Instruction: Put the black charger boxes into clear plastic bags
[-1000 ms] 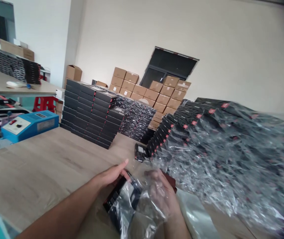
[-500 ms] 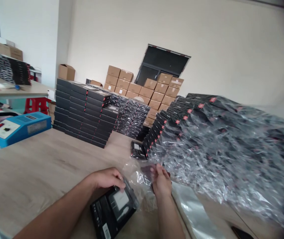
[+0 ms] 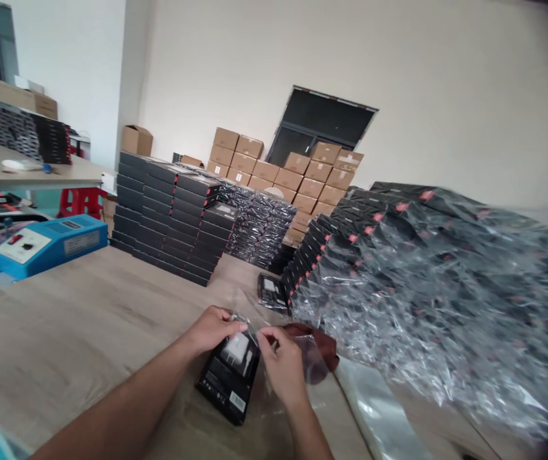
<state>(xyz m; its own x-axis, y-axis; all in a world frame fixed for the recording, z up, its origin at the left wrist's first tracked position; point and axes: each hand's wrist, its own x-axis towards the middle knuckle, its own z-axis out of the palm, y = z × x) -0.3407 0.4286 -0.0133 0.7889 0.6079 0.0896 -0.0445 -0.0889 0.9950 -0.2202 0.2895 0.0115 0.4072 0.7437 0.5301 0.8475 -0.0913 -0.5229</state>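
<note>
A black retail box [image 3: 223,380] with a picture of a white charger and cable lies tilted in front of me. My left hand [image 3: 212,331] is closed on its far end, thumb on top. A clear plastic bag [image 3: 245,308] is bunched at that end, partly around the box; how far it covers the box is hard to see. The fingertips of my right hand [image 3: 282,363] pinch the bag's film just right of the box. Under and beyond my right wrist are a loose transparent sheet [image 3: 314,364] and a dark red piece [image 3: 325,346].
A large pile of film-wrapped black boxes [image 3: 427,287] rises on the right. A silvery stack of flat film [image 3: 374,402] lies before it. Stacked black boxes [image 3: 168,217] and a blue machine [image 3: 57,239] stand left. One wrapped box [image 3: 272,291] lies ahead; cartons [image 3: 297,182] are behind.
My right hand has moved left with the film to the box's far end. The box has turned more upright in view and shifted right. The dark red piece now shows more.
</note>
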